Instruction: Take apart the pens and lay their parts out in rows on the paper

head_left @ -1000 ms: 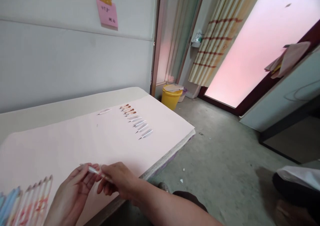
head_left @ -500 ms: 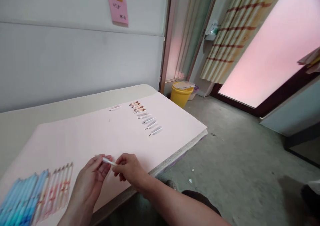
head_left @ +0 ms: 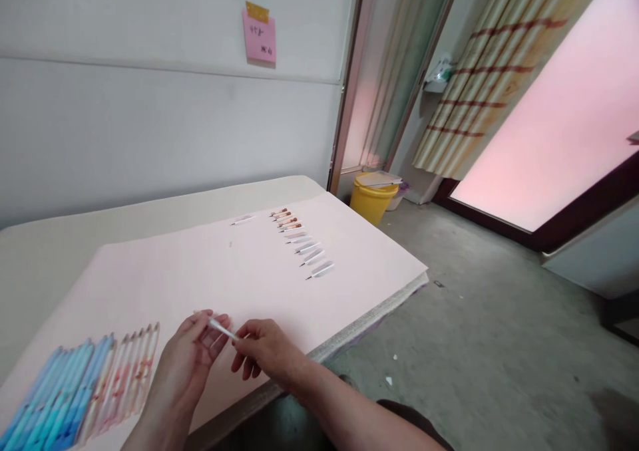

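Pen part point(head_left: 223, 329), slim and white, held aslant above the near side of the pale pink sheet point(head_left: 180, 278). Left end clamped by the fingertips of the left hand point(head_left: 188, 354), palm partly up; right end pinched between thumb and forefinger of the right hand point(head_left: 267, 351), other fingers curled below. Just beside the left forearm, white pens with reddish patterns point(head_left: 132, 374), then blue pens point(head_left: 62, 391), laid side by side. Farther out, short dark-tipped pieces in a row: white ones point(head_left: 320, 270) nearer, brown-topped ones point(head_left: 289, 223) beyond. Left of these, one lone white piece point(head_left: 243, 219).
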A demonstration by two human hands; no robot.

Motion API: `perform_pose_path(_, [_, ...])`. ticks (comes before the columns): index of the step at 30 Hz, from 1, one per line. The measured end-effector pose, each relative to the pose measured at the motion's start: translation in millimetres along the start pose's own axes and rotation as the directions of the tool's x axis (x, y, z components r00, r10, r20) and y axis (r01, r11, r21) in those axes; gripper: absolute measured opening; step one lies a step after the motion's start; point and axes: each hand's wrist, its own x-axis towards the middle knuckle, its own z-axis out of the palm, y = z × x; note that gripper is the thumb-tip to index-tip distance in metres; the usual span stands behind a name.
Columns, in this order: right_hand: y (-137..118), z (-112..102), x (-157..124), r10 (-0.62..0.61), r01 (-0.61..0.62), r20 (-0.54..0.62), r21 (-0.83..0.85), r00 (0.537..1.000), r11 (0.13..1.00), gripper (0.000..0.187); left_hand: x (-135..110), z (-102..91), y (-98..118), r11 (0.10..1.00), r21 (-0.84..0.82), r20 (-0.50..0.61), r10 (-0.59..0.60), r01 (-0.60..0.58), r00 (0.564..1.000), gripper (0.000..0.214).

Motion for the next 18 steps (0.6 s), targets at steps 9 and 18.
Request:
perform_pose_path(9, [-2,-1,0,0.09,-0.089,0.018,-0.049,0.996,0.995,0.01,-2,1.7,-1,1.0,-0.01,0.042,0.007,-0.006,0.999,0.006])
perform_pose_path(18, [-10,-7,-5,0.07,-0.07,-0.001,-0.122,0.998,0.99,0.007,8,-5.5,3,0.994,-0.111,-0.021,-0.009,0.007,1.0,0.01])
